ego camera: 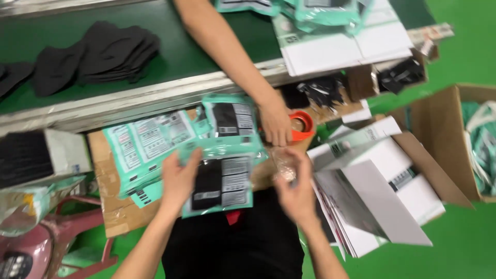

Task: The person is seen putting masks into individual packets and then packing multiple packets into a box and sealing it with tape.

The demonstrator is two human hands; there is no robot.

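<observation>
teal-and-black printed pouch [221,183] is what the left hand [178,178] has, fingers curled on its left edge, thumb on top, gripping it flat just above the person's lap. right hand [295,188] is just beside it to the right, fingers loosely bent around something clear and crinkly, maybe a small plastic bag [284,168]; too blurred to tell if it's really gripped. step in hand looks like bagging or stacking: one pouch picked off the pile, being readied. next move likely needs the right hand to steady the clear piece so the pouch goes in or on squarely, keeping the edge straight.

outward: more teal pouches [155,142] fanned on a cardboard sheet [111,201] that serves as the bench. another person's arm reaches down from the top, that hand [275,124] touching an orange tape roll [302,126]. right side, white flat cartons [372,201] stacked loose, an open brown box [439,134] beyond. up top a green conveyor belt [170,31] with black fabric pieces [113,51]. pink stool [41,243] lower left, green floor.
</observation>
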